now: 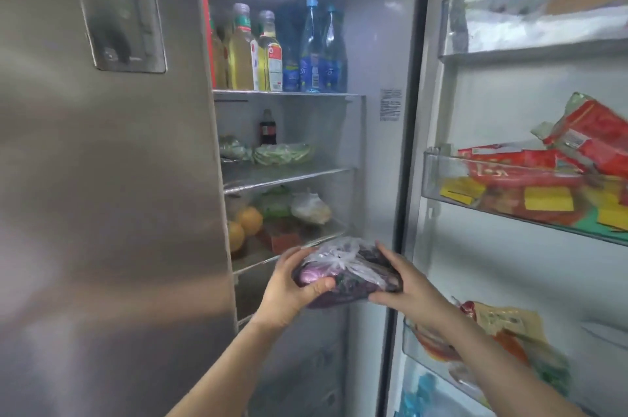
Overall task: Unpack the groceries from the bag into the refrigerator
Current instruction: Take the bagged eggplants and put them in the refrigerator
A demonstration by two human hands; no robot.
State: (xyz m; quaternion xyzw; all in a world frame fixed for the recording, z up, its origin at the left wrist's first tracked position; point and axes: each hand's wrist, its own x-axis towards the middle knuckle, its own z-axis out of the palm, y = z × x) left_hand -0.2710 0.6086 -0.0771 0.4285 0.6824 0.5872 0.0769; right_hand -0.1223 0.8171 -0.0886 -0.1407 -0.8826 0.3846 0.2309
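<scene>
A clear plastic bag of purple vegetables is held in front of the open refrigerator, just below and in front of the third shelf. My left hand grips the bag's left end, thumb across its front. On the right end, my right hand holds the bag from the side and underneath. The refrigerator compartment is lit and its door stands open to the right.
The top shelf holds oil and blue water bottles. A dark soda bottle and bagged greens sit on the second shelf. Oranges and bagged food lie on the third. Door bins hold red packets. The closed steel freezer door is left.
</scene>
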